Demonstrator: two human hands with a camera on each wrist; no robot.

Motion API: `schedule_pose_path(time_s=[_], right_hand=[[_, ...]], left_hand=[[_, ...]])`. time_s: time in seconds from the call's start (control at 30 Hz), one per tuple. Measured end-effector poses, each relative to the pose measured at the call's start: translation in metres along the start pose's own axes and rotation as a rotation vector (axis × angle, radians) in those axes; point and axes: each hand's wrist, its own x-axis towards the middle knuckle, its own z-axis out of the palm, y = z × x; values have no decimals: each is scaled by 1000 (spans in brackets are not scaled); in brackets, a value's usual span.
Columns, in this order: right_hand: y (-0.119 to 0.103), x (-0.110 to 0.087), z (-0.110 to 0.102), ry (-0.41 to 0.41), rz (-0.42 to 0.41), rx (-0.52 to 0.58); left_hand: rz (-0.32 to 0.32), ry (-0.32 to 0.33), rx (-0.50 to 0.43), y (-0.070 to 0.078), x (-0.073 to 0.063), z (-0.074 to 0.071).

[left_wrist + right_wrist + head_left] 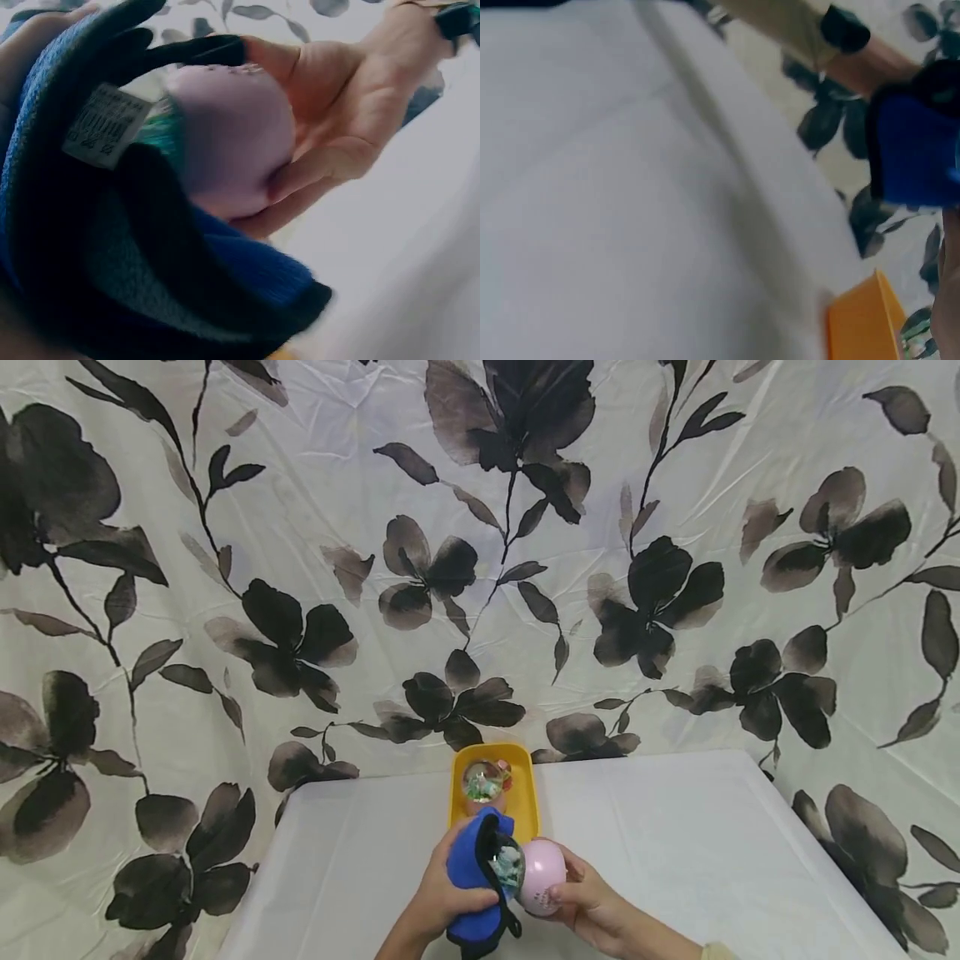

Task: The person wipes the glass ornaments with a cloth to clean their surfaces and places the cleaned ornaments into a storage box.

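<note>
A snow globe with a pink base (pixel 543 878) and a clear dome (pixel 507 865) lies sideways between the hands, above the table's near side. My right hand (pixel 594 903) grips the pink base with fingers and thumb. In my left hand (pixel 441 893) is a blue cloth (pixel 468 860) with black edging, held against the dome and covering part of it. The left wrist view shows a white barcode label (pixel 107 124) on the cloth's dark inner side. In that view, the right hand (pixel 337 112) curls round the base.
A yellow tray (pixel 533 797) stands just beyond the hands on the white table (pixel 660 827). Inside it sits another snow globe (pixel 482 781) with a small red figure beside its dome. Floral fabric (pixel 300 527) hangs behind the table.
</note>
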Motion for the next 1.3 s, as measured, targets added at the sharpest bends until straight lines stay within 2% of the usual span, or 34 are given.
schedule_pose_path(time_s=[0.1,0.17,0.23,0.33,0.43,0.5,0.57,0.6,0.67,0.73,0.83,0.93,1.03,1.1,1.2,1.3], right_hand=[[16,-7,10,125,-85,34],[22,-10,15,207,-190,-59],[24,-12,18,277,-305,-229],[22,-16,17,329,-504,-613],[5,-19,16,250,-689,-1094],[-15,-21,16,110,-761,-1367],[-40,-20,19,-74,-752,-1540],[-53,-18,21,-158,-707,-1576],[-75,-12,21,-298,-564,-1543],[-90,-3,15,-371,-408,-1417],[-98,11,-4,-403,-229,-1123],[-89,24,-28,-422,-150,-813],[-68,33,-46,-424,-144,-547],[-50,35,-53,-384,-180,-432],[-20,31,-50,-239,-260,-332],[9,26,-36,-31,-358,-351]], left_hand=[[16,78,21,-1,4,8],[-1,124,37,-4,7,12],[-14,146,59,-7,9,15],[-43,132,103,-13,11,15],[-81,65,147,-16,12,11],[-114,-6,150,-17,11,8],[-146,-94,131,-18,12,6],[-158,-140,107,-18,13,6],[-174,-221,52,-18,15,6],[-180,-274,1,-18,16,7],[-173,-299,-46,-17,16,8],[-151,-288,-63,-14,16,6],[-131,-244,-69,-14,16,5],[-118,-188,-76,-17,17,4],[-121,-56,-94,-21,16,5],[-117,105,-106,-22,15,8]])
